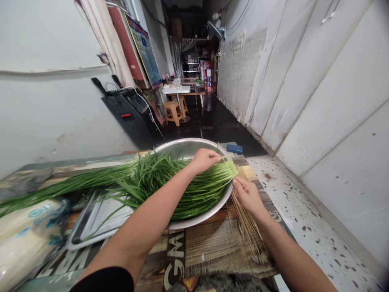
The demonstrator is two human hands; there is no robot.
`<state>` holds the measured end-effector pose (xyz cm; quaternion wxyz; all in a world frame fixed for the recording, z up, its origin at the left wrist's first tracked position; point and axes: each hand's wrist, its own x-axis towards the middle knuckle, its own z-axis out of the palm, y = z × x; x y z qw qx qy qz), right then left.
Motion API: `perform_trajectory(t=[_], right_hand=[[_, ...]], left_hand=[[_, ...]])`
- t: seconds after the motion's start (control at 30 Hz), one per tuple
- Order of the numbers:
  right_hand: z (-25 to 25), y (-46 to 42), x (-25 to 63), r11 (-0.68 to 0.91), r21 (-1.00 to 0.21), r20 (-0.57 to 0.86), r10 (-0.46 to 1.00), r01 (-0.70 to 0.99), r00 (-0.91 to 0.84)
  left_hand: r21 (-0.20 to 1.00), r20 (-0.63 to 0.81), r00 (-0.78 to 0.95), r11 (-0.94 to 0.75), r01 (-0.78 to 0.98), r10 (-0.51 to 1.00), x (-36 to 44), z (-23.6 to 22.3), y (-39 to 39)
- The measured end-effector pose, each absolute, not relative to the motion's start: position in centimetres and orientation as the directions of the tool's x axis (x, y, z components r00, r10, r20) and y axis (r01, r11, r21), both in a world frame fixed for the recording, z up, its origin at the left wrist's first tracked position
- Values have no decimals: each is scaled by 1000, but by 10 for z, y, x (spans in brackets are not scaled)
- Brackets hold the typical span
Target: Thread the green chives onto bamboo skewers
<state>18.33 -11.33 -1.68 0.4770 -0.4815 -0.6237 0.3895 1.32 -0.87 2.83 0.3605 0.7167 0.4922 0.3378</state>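
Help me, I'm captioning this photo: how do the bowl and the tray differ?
The bowl is round, while the tray has straight sides and rounded corners.
The bowl has high walls; the tray is shallow.
The bowl holds a big heap of greens; the tray has only some leaves across it.
Both rest on the table.

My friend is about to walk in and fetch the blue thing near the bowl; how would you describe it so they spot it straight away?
Find the large metal bowl heaped with green stalks on the wood-patterned table. Just beyond its far right rim lies a small, flat, dark blue rectangular object. Its solid blue colour sets it apart from the thin tan sticks nearby.
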Motion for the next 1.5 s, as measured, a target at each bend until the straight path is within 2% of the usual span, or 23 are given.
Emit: perform_trajectory(t=[0.1,0.23,0.53,0.7,1.5], right_hand=[[-17,-114,184,217,-950,202,976,225,-87],[-20,-113,185,214,-947,197,976,240,-90],[-20,-114,184,225,-943,209,974,245,-89],[-18,-114,184,223,-943,207,974,247,-89],[-18,-114,183,185,-960,172,982,208,-81]], left_hand=[[955,47,164,-93,281,985,16,27,-9],[991,-28,135,10,135,990,16,24,-6],[977,-11,157,-23,212,987,16,22,-8],[971,-10,113,-17,240,994,18,23,-9],[957,28,134,-65,282,991,18,18,-7]])
